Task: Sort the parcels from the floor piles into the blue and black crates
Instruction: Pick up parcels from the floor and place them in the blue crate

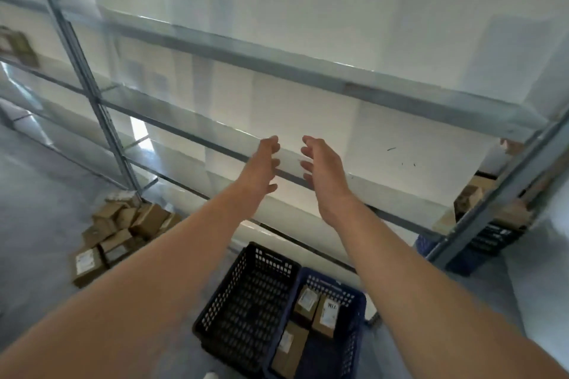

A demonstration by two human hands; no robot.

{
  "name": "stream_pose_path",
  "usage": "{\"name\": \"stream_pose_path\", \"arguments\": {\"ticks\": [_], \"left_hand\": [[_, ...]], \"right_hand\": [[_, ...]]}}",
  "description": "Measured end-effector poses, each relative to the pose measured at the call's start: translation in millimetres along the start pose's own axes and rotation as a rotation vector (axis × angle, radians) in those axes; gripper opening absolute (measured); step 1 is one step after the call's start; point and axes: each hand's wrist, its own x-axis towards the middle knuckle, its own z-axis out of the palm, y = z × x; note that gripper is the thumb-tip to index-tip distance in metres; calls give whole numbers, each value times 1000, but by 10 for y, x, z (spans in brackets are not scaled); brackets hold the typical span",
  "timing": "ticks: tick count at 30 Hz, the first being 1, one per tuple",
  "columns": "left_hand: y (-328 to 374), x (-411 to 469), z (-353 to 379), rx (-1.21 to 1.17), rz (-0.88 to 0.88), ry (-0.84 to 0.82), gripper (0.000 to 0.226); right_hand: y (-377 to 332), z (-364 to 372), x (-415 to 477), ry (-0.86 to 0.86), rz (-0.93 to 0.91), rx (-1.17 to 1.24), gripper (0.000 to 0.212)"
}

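- The left hand's fingers (272,146) are loosely curved and slightly spread, gripping nothing.
- The right hand's fingers (308,152) are the same, with an open gap between the two sets of fingertips.
- The left hand (263,163) and right hand (326,172) are held out palm to palm at the height of a beam edge on the metal rack (277,61); whether they touch it cannot be told.
- Below the arms are two crates, the black crate (271,255) and the blue crate (360,301), standing side by side with their walls touching.
- Three parcels (327,315) lie in the blue crate.
- A floor pile (123,224) sits left by a rack upright, too blurred to count, with bare floor between it and the black crate.
- A second pile (471,197) sits far right behind another upright.
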Motion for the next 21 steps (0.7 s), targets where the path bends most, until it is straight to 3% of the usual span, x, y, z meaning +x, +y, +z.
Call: {"name": "stream_pose_path", "arguments": {"ticks": [11,21], "left_hand": [[853,-521,-1420,-2,203,192,56],[570,-606,-3434,-58,60,372,54]], "right_hand": [[-978,1206,-374,-199,-154,-30,20],[-648,3171,-634,-347,-44,-29,29]]}}
